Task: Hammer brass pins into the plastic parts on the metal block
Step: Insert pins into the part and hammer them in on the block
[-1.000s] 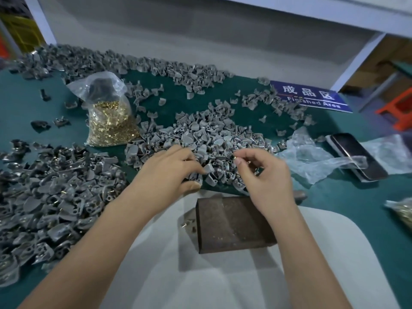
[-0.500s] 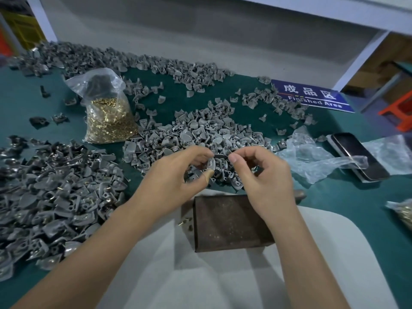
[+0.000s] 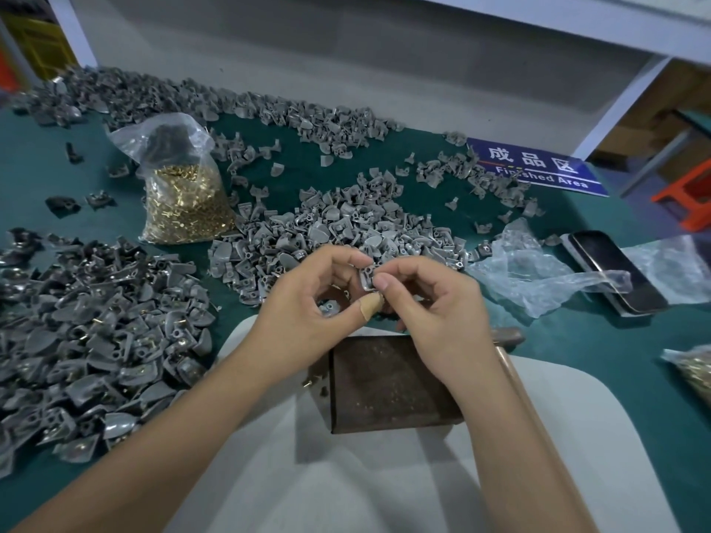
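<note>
Both hands meet above the far edge of the dark metal block (image 3: 388,390), which sits on a white pad (image 3: 577,409). My left hand (image 3: 304,313) pinches a small grey plastic part (image 3: 367,278) between thumb and fingers; its thumb wears a plaster. My right hand (image 3: 434,305) pinches the same part from the right with thumb and forefinger. I cannot tell whether a pin is in it. A hammer, with its wooden handle (image 3: 511,373) mostly hidden under my right forearm, lies right of the block. Loose brass pins (image 3: 309,380) lie by the block's left edge.
A pile of grey plastic parts (image 3: 338,232) lies just beyond my hands and a darker pile (image 3: 84,332) at the left. A clear bag of brass pins (image 3: 181,198) stands at the back left. At the right are crumpled plastic film (image 3: 538,275), a phone (image 3: 615,271) and a blue sign (image 3: 538,169).
Both hands lifted from the grey pile and drew together toward me. The left hand picked up a part, and both hands now pinch it above the block's far edge.
</note>
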{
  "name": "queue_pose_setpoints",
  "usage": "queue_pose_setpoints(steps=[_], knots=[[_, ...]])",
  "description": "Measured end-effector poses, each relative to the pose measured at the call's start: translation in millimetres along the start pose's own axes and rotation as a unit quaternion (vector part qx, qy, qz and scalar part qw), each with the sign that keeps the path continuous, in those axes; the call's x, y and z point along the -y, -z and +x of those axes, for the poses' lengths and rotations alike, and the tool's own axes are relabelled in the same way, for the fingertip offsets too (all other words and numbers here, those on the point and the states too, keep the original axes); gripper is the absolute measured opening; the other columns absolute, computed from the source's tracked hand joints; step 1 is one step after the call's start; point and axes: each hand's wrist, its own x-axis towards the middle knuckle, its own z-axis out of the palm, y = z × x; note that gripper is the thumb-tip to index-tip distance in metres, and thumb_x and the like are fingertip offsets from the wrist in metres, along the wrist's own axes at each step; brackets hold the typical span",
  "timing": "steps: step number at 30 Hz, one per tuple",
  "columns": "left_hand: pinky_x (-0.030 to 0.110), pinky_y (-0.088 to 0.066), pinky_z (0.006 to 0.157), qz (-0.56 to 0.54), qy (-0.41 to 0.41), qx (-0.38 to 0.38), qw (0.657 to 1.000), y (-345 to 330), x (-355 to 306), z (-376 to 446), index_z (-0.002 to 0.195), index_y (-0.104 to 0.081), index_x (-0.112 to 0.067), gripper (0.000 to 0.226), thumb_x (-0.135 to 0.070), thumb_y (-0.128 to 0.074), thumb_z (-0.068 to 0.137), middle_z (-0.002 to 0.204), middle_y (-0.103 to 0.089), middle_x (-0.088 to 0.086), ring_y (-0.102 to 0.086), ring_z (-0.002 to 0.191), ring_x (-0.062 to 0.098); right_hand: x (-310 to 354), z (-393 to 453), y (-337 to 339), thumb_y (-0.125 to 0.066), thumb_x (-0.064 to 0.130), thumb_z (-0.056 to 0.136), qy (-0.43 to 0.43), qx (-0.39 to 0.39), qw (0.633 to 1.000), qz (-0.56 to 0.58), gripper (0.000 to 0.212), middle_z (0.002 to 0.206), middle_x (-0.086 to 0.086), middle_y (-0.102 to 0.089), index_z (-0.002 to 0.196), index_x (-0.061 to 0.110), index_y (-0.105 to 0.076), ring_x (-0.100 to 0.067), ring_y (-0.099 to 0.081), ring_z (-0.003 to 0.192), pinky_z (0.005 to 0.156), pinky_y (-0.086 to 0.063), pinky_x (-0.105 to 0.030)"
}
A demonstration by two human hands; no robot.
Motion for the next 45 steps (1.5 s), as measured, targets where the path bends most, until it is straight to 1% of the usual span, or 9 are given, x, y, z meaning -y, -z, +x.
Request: queue_pose_setpoints(steps=[4, 9, 12, 15, 19, 30, 32, 40, 45], knots=[[0.031, -0.059, 0.078, -0.054, 0.024, -0.013, 0.998, 0.9, 0.3, 2.4, 0.112, -0.066, -0.027, 0.013, -0.031, -0.06, 0.102, 0.097, -0.073, -0.001, -0.072, 0.088, 0.02, -1.3, 1.1, 2.7, -0.073, 0.016, 0.095, -0.002, -0.007, 1.0, -0.001, 0.01, 0.085, 0.012, -0.073, 0.097, 0.025, -0.077, -0.017, -0.069, 0.08, 0.069, -0.053, -0.034], [0.032, -0.061, 0.081, -0.087, 0.056, 0.009, 0.995, 2.3, -0.9, 2.6, 0.121, -0.068, -0.026, 0.024, -0.032, -0.065, 0.098, 0.099, -0.076, 0.001, -0.074, 0.09, 0.019, 0.0, 1.1, 3.5, -0.074, 0.016, 0.094, 0.003, -0.012, 1.0, -0.015, 0.009, 0.085, 0.015, -0.073, 0.098, 0.024, -0.078, -0.012, -0.069, 0.079, 0.07, -0.051, -0.026], [0.038, -0.062, 0.083, -0.094, 0.067, 0.015, 0.993, 2.2, -3.2, 2.7, 0.121, -0.07, -0.025, 0.028, -0.031, -0.067, 0.095, 0.093, -0.077, 0.004, -0.074, 0.088, 0.023, 1.1, 1.2, 4.8, -0.074, 0.016, 0.094, 0.005, -0.017, 0.999, -0.028, 0.01, 0.088, 0.015, -0.074, 0.099, 0.024, -0.078, -0.012, -0.07, 0.083, 0.074, -0.052, -0.026], [0.035, -0.062, 0.079, -0.093, 0.07, -0.002, 0.993, -0.1, -4.0, 2.7, 0.114, -0.071, -0.018, 0.023, -0.027, -0.068, 0.092, 0.089, -0.077, 0.004, -0.075, 0.083, 0.022, 2.0, 1.2, 4.3, -0.074, 0.016, 0.094, 0.008, -0.03, 0.999, -0.035, 0.011, 0.091, 0.015, -0.074, 0.098, 0.025, -0.078, -0.011, -0.07, 0.091, 0.079, -0.053, -0.023], [0.028, -0.061, 0.076, -0.082, 0.069, -0.037, 0.994, -3.1, -4.1, 1.1, 0.113, -0.07, -0.013, 0.018, -0.018, -0.067, 0.096, 0.094, -0.078, -0.001, -0.076, 0.085, 0.017, 2.5, 2.2, 4.3, -0.073, 0.014, 0.094, 0.02, -0.065, 0.996, -0.058, 0.012, 0.097, 0.012, -0.073, 0.101, 0.022, -0.078, -0.012, -0.068, 0.098, 0.085, -0.053, -0.023], [0.032, -0.061, 0.078, -0.017, 0.032, -0.05, 0.998, -7.0, -5.9, -3.6, 0.103, -0.068, -0.036, 0.011, -0.029, -0.07, 0.094, 0.092, -0.076, -0.011, -0.074, 0.087, 0.011, 5.8, 0.4, 0.4, -0.077, 0.011, 0.09, 0.057, -0.061, 0.991, -0.107, 0.011, 0.093, 0.012, -0.069, 0.095, 0.021, -0.078, -0.01, -0.066, 0.092, 0.08, -0.048, -0.016], [0.032, -0.061, 0.077, -0.021, 0.034, -0.054, 0.998, -7.7, -7.3, -3.8, 0.103, -0.068, -0.035, 0.01, -0.032, -0.069, 0.093, 0.092, -0.076, -0.012, -0.074, 0.086, 0.01, 7.1, 0.3, -0.2, -0.076, 0.012, 0.09, 0.058, -0.06, 0.991, -0.101, 0.012, 0.093, 0.012, -0.069, 0.095, 0.023, -0.078, -0.009, -0.066, 0.093, 0.08, -0.048, -0.015], [0.031, -0.06, 0.079, 0.001, 0.03, -0.069, 0.997, -5.4, -6.3, -4.7, 0.103, -0.069, -0.028, 0.014, -0.017, -0.071, 0.094, 0.092, -0.076, -0.011, -0.074, 0.087, 0.01, 5.8, -1.3, -1.7, -0.076, 0.014, 0.091, 0.029, -0.049, 0.992, -0.11, 0.01, 0.093, 0.015, -0.067, 0.095, 0.023, -0.079, -0.01, -0.066, 0.093, 0.079, -0.048, -0.016], [0.037, -0.061, 0.081, -0.005, 0.029, -0.053, 0.998, -5.9, -6.1, -4.9, 0.105, -0.069, -0.027, 0.013, -0.018, -0.069, 0.095, 0.093, -0.076, -0.007, -0.074, 0.088, 0.015, 7.3, -0.1, -2.1, -0.078, 0.01, 0.089, 0.021, -0.047, 0.995, -0.082, 0.012, 0.093, 0.01, -0.068, 0.096, 0.02, -0.08, -0.007, -0.066, 0.091, 0.08, -0.045, -0.011]])
